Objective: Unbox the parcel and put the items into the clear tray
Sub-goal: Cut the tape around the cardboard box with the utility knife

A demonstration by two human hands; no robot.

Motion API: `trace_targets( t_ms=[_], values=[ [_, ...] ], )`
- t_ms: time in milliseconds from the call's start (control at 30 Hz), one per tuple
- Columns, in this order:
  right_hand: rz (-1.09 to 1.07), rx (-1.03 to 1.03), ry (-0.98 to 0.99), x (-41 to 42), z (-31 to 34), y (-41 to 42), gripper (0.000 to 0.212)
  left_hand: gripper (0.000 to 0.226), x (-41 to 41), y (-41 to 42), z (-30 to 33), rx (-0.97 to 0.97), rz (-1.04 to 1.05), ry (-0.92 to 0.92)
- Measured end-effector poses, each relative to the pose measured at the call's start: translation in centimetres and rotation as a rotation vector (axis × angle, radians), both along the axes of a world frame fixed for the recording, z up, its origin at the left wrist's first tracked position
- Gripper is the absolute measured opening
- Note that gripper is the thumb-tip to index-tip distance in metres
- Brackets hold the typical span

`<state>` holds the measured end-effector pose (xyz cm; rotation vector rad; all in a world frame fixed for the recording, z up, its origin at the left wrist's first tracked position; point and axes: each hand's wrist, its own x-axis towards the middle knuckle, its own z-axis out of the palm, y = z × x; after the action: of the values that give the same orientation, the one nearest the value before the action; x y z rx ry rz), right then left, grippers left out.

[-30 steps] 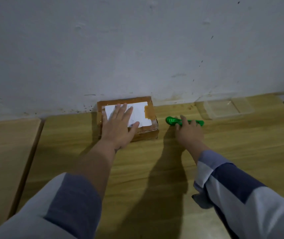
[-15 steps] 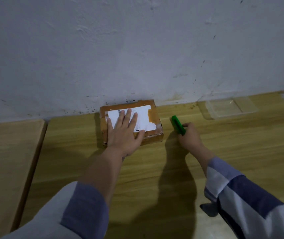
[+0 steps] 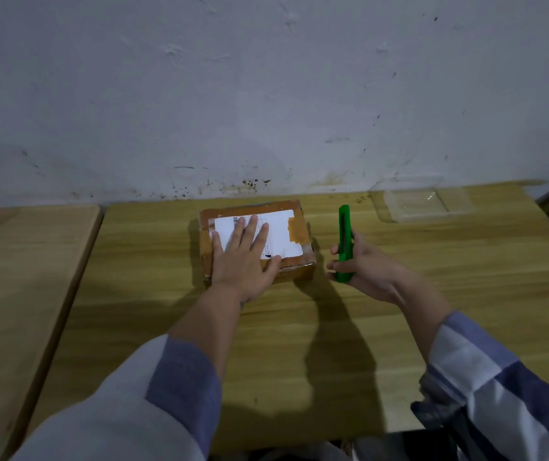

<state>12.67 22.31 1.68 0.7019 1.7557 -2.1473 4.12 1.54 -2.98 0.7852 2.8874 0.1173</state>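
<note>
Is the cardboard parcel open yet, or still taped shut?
Still shut. The cardboard parcel has its top flat, with brown tape intact across it, and the left hand lies flat on its label.

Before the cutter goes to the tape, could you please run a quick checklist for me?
1. Cardboard parcel steadied: ok, the left hand lies flat on its label.
2. Green utility knife gripped: ok, held in the right hand, lifted off the wooden table.
3. Blade extended: cannot tell, the tip is too small to read.
4. Parcel still sealed: ok, brown tape intact on top.
5. Left fingers off the cutting line: not ok, they cover much of the top.
6. Clear tray ready: ok, it looks empty, by the wall.
</note>
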Motion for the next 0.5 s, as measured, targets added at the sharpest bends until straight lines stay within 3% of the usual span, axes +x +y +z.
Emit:
trace_targets(
  t_ms=[233,367,500],
  values=[
    [-0.069,0.439,0.051,1.1,0.8,-2.3,0.064,0.068,0.8,-0.2,0.1,-0.011,-0.005,0.011],
    [-0.172,0.602,0.068,0.4,-0.2,-3.0,0.050,0.068,0.8,-0.3,0.2,-0.013,-0.004,0.009],
    [-0.144,0.722,0.088,-0.4,-0.7,-3.7,0.044,0.068,0.7,-0.3,0.2,-0.026,-0.007,0.013]
  ],
)
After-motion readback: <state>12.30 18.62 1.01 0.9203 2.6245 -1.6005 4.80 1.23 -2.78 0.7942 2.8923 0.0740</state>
